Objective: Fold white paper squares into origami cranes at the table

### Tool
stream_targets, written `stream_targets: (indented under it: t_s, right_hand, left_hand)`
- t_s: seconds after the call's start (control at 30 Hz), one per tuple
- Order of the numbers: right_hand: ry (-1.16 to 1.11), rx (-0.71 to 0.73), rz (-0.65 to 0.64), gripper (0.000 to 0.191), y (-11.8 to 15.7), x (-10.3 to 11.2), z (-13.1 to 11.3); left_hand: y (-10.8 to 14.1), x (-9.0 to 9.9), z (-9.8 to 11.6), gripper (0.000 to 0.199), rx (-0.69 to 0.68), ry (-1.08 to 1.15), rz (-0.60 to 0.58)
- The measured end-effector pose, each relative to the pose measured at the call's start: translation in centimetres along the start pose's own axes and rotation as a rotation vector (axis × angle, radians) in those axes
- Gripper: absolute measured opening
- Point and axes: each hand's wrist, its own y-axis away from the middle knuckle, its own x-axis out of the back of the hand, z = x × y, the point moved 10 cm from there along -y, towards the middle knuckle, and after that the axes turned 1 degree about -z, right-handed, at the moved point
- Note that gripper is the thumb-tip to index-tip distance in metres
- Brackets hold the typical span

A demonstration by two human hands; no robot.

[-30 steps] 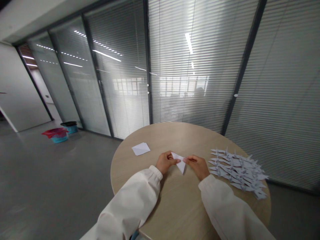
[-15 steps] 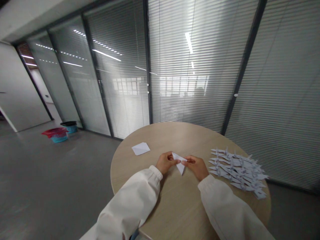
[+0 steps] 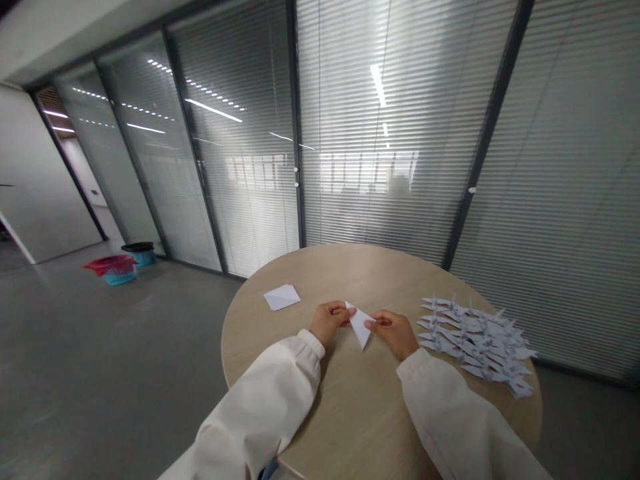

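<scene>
You're at a round wood table (image 3: 350, 413), seen from above, w/ both forearms reaching in from the bottom edge in white sleeves. Your L hand (image 3: 329, 323) and R hand (image 3: 393, 333) are both closed in a pinch on 1 white paper triangle (image 3: 360, 328), which sits between them just above the table, point down. Your L fingers (image 3: 336, 311) cover its upper L corner, and your R fingertips (image 3: 373, 323) press its R edge. Your fingers hide part of the paper, so you can't tell how many layers it has.

Up & left of your L hand, a folded white paper square (image 3: 281, 297) lies flat on the table, well apart from both hands. Just beyond your R hand is a wide heap of white paper cranes (image 3: 475, 345), overlapping too much to count, w/ their wings & tails tangled.

Past the table, a glass wall w/ slatted blinds (image 3: 380, 133) fills the view. A blurred patch (image 3: 399, 185) behind it can't be made out. Far L on the grey floor (image 3: 125, 347) are a blue tub w/ red cover (image 3: 111, 267) & a blue bin w/ black rim (image 3: 141, 255).
</scene>
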Motion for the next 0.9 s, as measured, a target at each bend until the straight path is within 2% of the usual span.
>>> stream_targets:
  t_s: [0.1,0.4,0.67,0.9]
  right_hand:
    - [-0.019,-0.024,0.003,0.029,0.0,0.0,0.1]
    - [-0.075,-0.026,-0.009,0.030,0.1,-0.2,-0.3]
    - [-0.106,-0.036,-0.032,0.028,0.1,-0.5,0.1]
    - [-0.087,-0.034,-0.047,0.030,0.0,-0.4,0.2]
  left_hand:
    - [0.0,0.4,-0.1,0.037,0.015,0.030,0.033]
    - [0.2,0.2,0.4,0.041,-0.024,0.023,0.030]
    - [0.1,1.3,0.5,0.039,-0.024,0.016,0.102]
    - [0.3,1.2,0.5,0.036,-0.024,0.044,0.096]
